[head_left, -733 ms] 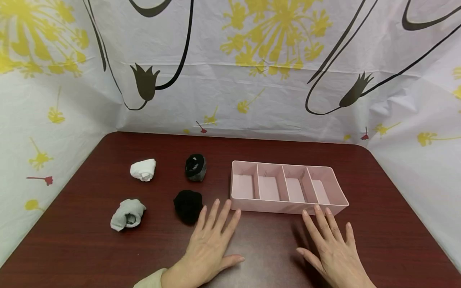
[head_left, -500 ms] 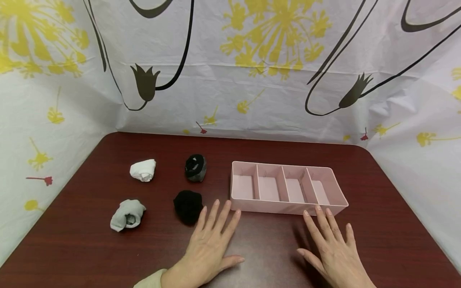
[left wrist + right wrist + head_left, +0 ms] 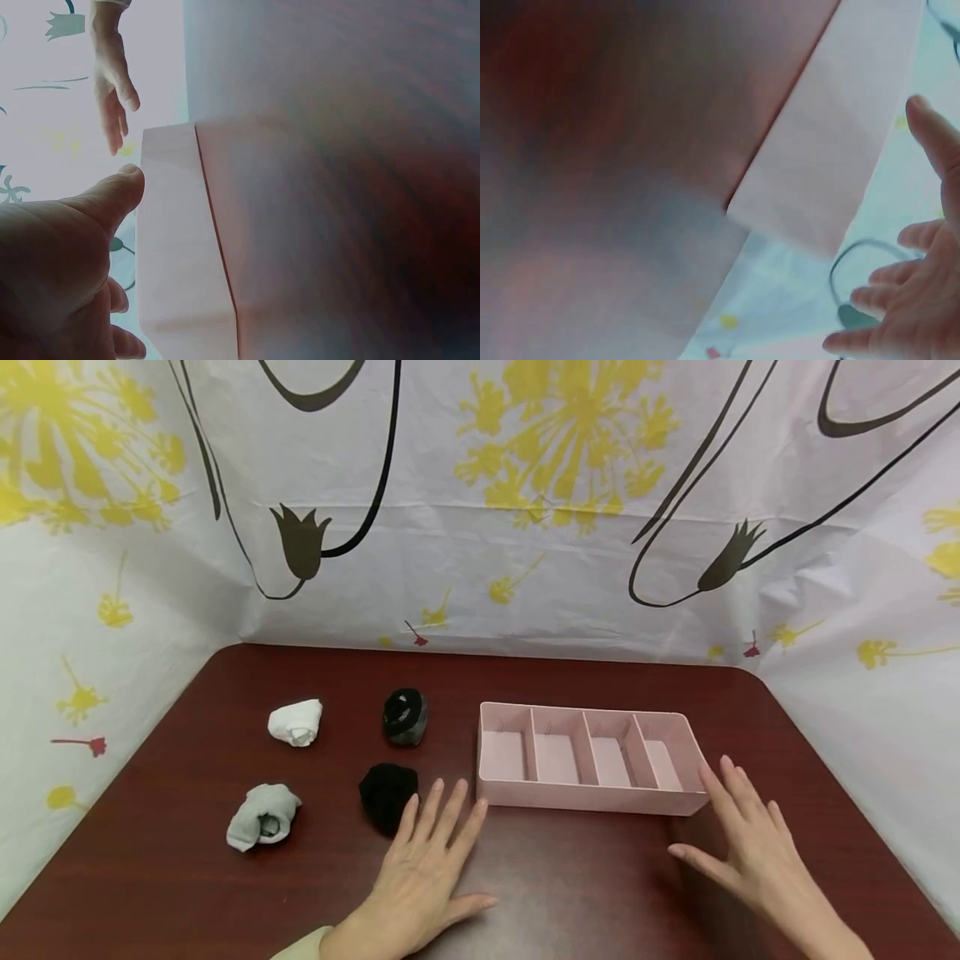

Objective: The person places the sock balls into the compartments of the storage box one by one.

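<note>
A pink divided box with a row of compartments, which look bare inside, sits right of centre on the table. My right hand, fingers straight and thumb spread, hovers by the box's front right corner; whether the fingertips touch it I cannot tell. With fingers spread, my left hand is held above the table, nearest to a black rolled sock. Further left lie a grey rolled sock, a white rolled sock and a black-and-grey rolled sock. Both hands hold nothing.
The dark red-brown table has rounded far corners. A white sheet with yellow and dark plant prints hangs behind it and along both sides.
My right hand has moved right, from the box's front side to its right corner, and turned somewhat. My left hand stays almost as it was. The head view has tilted slightly.
</note>
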Demonstrator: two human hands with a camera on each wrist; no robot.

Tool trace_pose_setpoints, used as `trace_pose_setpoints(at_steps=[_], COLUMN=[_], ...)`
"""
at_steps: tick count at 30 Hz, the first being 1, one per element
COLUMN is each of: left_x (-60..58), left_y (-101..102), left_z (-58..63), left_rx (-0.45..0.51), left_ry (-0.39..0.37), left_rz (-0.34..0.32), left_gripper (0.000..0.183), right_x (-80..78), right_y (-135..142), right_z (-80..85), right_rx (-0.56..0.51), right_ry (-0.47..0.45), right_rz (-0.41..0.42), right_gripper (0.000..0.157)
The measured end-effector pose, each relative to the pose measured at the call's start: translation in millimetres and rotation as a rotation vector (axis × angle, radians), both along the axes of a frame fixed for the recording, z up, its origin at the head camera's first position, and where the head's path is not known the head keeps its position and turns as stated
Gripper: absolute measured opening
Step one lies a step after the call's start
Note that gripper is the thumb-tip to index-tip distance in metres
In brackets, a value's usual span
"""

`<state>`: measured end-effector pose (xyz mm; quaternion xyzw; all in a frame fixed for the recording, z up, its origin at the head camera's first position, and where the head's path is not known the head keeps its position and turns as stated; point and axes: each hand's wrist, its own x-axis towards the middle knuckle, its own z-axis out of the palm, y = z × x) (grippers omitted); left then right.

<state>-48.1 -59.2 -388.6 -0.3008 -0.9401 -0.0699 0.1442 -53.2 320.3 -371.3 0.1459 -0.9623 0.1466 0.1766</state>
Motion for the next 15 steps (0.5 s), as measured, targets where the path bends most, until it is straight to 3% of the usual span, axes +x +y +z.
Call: trace_pose_setpoints(at_steps=[8, 15], left_x=[-9.1, -21.8], left_y=[-14.0, -34.7], left_z=[4.6, 7.6], left_rx=[0.048, 0.095], left_ry=[-0.103, -0.083], left_rz=[0.033, 0.098], left_gripper=[0.096, 0.096], right_x=[-33.2, -60.0], right_y=[35.9, 59.2], right_z=[6.4, 9.9], right_rx=[-0.141, -0.154], right_ry=[-0.159, -0.275], right_rz=[0.086, 0.268], right_gripper=[0.115, 0.118])
